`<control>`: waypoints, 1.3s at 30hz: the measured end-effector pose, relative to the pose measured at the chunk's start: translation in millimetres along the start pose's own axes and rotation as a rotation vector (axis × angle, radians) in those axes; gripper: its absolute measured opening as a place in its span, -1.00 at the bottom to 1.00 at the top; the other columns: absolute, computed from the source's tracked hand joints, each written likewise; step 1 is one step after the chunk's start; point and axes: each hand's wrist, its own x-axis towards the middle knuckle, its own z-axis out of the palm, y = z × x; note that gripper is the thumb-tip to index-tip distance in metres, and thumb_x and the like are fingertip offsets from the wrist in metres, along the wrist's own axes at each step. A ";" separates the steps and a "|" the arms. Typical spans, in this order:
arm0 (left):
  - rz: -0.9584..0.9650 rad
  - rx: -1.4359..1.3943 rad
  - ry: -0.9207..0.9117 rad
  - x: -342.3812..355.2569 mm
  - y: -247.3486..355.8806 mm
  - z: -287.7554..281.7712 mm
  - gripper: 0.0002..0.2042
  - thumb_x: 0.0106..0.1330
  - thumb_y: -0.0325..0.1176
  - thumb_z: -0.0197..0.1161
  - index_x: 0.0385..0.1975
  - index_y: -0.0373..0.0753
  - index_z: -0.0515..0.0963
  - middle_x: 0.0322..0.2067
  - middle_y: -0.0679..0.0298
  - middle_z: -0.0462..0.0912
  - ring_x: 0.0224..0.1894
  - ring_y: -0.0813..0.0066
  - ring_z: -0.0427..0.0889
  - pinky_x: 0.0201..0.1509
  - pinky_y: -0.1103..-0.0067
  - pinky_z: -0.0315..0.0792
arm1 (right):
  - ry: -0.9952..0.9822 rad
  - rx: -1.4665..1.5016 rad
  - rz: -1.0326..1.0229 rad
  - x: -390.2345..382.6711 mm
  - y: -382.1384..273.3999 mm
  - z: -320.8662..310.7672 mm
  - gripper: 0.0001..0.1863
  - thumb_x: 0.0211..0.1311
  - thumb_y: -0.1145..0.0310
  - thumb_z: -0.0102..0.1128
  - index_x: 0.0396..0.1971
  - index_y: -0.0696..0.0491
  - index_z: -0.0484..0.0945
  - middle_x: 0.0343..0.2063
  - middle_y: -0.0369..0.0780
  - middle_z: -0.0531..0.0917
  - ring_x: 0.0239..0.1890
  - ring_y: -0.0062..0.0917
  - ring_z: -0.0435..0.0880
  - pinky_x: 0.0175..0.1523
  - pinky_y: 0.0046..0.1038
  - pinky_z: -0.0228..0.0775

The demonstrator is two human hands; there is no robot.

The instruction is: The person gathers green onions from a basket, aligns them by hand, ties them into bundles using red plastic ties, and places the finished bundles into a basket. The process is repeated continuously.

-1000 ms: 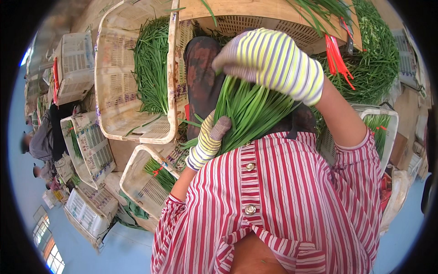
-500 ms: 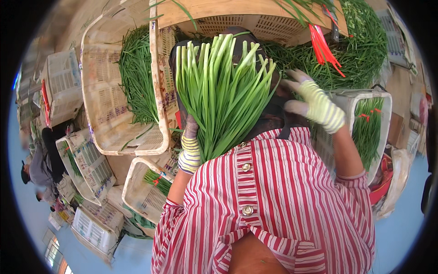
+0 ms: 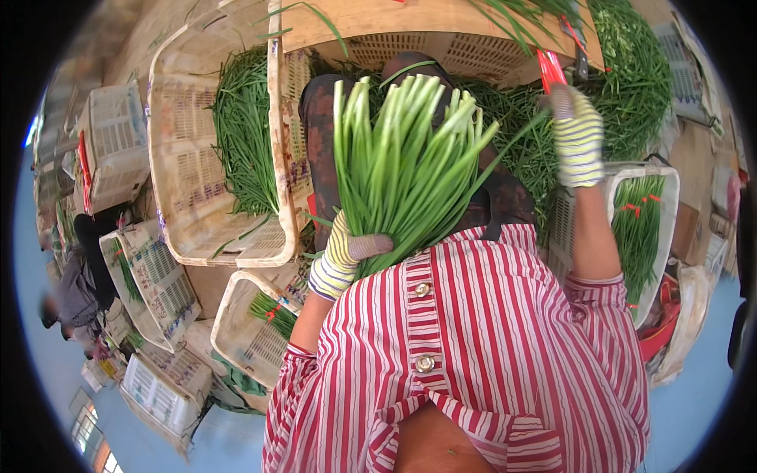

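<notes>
A thick bunch of garlic chives [image 3: 410, 150] lies over my lap, pale cut ends pointing away from me and fanned out. My left hand [image 3: 347, 252], in a striped glove with greyish fingertips, is closed around its lower part, thumb across the leaves. To the right, my gloved right hand [image 3: 578, 138] is closed on the lower part of the red tie strips [image 3: 550, 67] that hang off the edge of a wooden board [image 3: 410, 20]. The ends of the strips are hidden by the fingers. A single long leaf slants from the bunch toward that hand.
A large white crate [image 3: 280, 158] with loose chives stands on the left. More loose chives [image 3: 631, 94] pile up at the right, behind a knife [image 3: 581, 59] at the board's edge. A crate of tied bunches [image 3: 637, 229] stands right of me; a smaller crate [image 3: 252, 339] sits lower left.
My right hand has moved up and away from the bunch's right side to the red strips and closed on them. My left thumb now lies across the bunch, which has drawn together and shifted slightly right.
</notes>
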 end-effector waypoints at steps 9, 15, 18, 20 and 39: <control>0.011 -0.031 -0.053 -0.7 -4.6 -10.0 -0.35 -0.22 -0.58 0.31 0.05 -0.34 0.34 -0.07 0.16 0.54 -0.05 0.32 0.53 0.09 0.43 0.38 | -0.763 0.874 0.204 -23.5 -23.2 -7.6 -0.46 0.16 0.00 0.07 -0.01 0.12 0.47 -0.07 -0.15 0.54 0.03 -0.51 0.47 0.12 -0.52 0.26; 0.050 0.031 0.000 -5.2 3.1 3.1 -0.23 -0.29 -0.50 0.46 0.08 -0.32 0.32 -0.05 0.21 0.52 0.00 0.38 0.49 0.13 0.47 0.33 | -0.383 0.710 -0.063 -5.0 -55.7 70.2 -0.75 0.25 0.30 -0.02 -0.28 0.12 0.58 -0.44 -0.22 0.63 -0.41 -0.56 0.58 -0.22 -0.56 0.40; 0.006 0.101 -0.015 -9.5 3.5 0.7 -0.23 -0.29 -0.49 0.47 0.09 -0.33 0.32 -0.05 0.21 0.52 -0.01 0.40 0.48 0.14 0.47 0.31 | -0.135 0.125 -0.305 25.2 -14.0 50.2 -0.84 0.17 0.35 0.01 -0.37 0.10 0.53 -0.50 -0.14 0.59 -0.41 -0.36 0.57 -0.27 -0.44 0.41; 0.077 0.076 -0.023 -10.6 4.6 6.3 -0.26 -0.28 -0.52 0.43 0.07 -0.33 0.33 -0.06 0.21 0.53 -0.01 0.40 0.48 0.16 0.46 0.30 | -0.064 -0.190 -0.090 44.3 18.1 21.6 -0.85 0.13 0.40 0.02 -0.33 0.09 0.51 -0.48 -0.11 0.59 -0.37 -0.28 0.57 -0.23 -0.38 0.41; 0.130 0.258 0.080 -11.9 2.7 13.0 -0.45 -0.15 -0.54 0.43 -0.05 -0.32 0.44 -0.16 0.21 0.60 -0.13 0.47 0.56 0.04 0.53 0.40 | -0.613 0.840 0.393 -24.4 -89.2 15.1 -0.74 0.08 0.20 0.18 -0.45 0.12 0.54 -0.74 -0.35 0.47 -0.73 -0.76 0.36 -0.65 -0.70 0.11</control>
